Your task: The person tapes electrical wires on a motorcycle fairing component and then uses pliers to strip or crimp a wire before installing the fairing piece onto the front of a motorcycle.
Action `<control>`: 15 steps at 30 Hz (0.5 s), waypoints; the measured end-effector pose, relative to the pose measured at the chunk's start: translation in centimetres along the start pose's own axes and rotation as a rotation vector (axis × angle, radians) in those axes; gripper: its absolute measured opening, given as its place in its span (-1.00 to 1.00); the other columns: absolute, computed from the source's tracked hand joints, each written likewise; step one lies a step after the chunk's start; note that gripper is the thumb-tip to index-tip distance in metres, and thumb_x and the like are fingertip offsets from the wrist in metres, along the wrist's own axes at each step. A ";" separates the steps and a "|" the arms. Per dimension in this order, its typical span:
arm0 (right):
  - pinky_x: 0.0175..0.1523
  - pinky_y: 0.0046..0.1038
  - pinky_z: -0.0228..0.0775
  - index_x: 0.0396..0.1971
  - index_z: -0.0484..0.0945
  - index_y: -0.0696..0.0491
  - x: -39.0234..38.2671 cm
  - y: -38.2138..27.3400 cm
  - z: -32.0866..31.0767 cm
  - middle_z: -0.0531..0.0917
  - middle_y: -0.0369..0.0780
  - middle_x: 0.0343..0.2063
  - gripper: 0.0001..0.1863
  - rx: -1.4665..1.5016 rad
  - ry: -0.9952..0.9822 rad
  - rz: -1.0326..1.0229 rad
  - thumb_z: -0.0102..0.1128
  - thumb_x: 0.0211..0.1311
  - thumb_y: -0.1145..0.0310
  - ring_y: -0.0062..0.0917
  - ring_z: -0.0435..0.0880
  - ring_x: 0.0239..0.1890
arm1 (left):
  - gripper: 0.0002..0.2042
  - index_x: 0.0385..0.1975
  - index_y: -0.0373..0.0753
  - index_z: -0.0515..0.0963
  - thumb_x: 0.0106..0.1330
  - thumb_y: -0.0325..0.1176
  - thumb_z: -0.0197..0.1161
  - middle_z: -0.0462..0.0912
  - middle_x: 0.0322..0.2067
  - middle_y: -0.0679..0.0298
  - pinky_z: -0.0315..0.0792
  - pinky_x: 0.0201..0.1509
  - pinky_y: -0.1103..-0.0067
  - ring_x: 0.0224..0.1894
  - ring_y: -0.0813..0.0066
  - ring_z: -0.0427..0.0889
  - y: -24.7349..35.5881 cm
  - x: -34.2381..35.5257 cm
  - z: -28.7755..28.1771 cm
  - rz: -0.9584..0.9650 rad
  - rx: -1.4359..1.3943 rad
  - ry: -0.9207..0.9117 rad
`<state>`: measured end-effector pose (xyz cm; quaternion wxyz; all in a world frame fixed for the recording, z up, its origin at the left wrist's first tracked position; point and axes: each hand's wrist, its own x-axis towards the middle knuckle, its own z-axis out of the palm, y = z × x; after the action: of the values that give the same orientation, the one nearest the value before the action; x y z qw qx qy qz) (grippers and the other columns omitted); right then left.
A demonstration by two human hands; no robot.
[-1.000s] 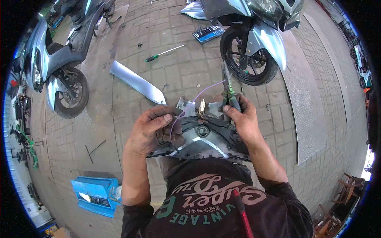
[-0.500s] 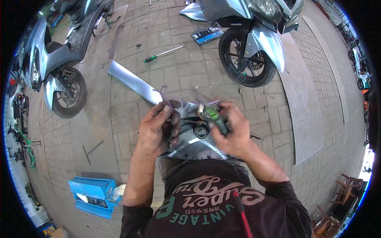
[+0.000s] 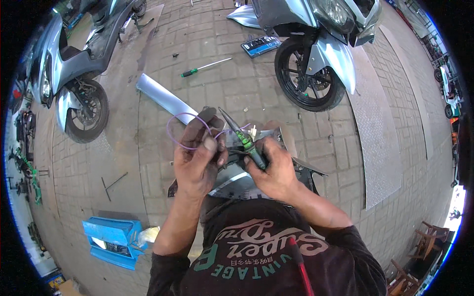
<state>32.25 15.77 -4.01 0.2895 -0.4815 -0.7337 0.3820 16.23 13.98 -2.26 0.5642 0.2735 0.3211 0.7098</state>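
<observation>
My left hand (image 3: 196, 160) pinches a thin purple wire (image 3: 168, 132) between thumb and fingers. The wire forms a loose loop to the left, and its other stretch runs right toward my right hand. My right hand (image 3: 274, 169) is wrapped round a pointed tool (image 3: 245, 140) with a tapering grey tip and a green-and-black body; its exact kind is unclear. The tip points up and left, close to my left fingers. A small white connector (image 3: 253, 131) shows just beyond my right hand. Below both hands lies a grey vehicle panel (image 3: 232, 183), partly covered by them.
A silver trim strip (image 3: 160, 95), a green-handled screwdriver (image 3: 205, 67) and a licence plate (image 3: 260, 46) lie on the paving. Scooters stand at far left (image 3: 74, 59) and far right (image 3: 316, 54). A blue box (image 3: 112, 241) and a T-shaped tool (image 3: 109, 186) lie at left.
My right hand has moved left with the pointed tool, whose tip now sits near my left hand. The purple wire's loop now shows plainly left of my left fingers.
</observation>
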 end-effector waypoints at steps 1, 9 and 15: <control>-0.17 -0.29 0.34 -0.32 0.38 0.18 -0.1 -0.3 0.0 0.50 0.01 -0.36 -0.71 0.044 -0.077 0.098 0.21 -0.07 0.44 -0.15 0.50 -0.25 | -0.69 -0.02 -0.40 0.38 0.28 -0.40 0.08 0.54 -0.29 0.17 0.27 -0.55 0.69 -0.46 0.58 0.43 -0.2 -0.1 -0.1 0.047 0.080 0.072; 0.20 -0.38 0.17 0.10 0.19 0.27 -1.7 2.3 -0.9 0.50 0.00 -0.07 -0.27 0.459 0.087 0.219 0.34 -0.09 0.38 -0.27 0.44 0.07 | -0.81 -0.30 -0.32 0.50 0.33 -0.34 0.00 0.49 -0.62 0.33 0.25 -0.57 0.61 -0.66 0.57 0.36 2.8 1.1 -0.8 -0.139 0.831 -0.043; -0.10 -0.41 0.37 -0.20 0.42 0.19 4.2 -4.3 -4.6 0.57 -0.13 -0.30 -0.57 0.001 0.000 -0.363 0.36 -0.07 0.35 -0.37 0.56 -0.21 | -0.81 -0.25 -0.31 0.51 0.23 -0.35 0.11 0.44 -0.68 0.13 0.28 -0.50 0.47 -0.62 0.36 0.43 3.1 1.7 -0.6 -0.185 1.124 -0.508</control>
<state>32.28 19.97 2.32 0.3540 -0.3409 -0.8084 0.3239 13.53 15.05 -0.25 0.4521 0.6597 0.5238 0.2933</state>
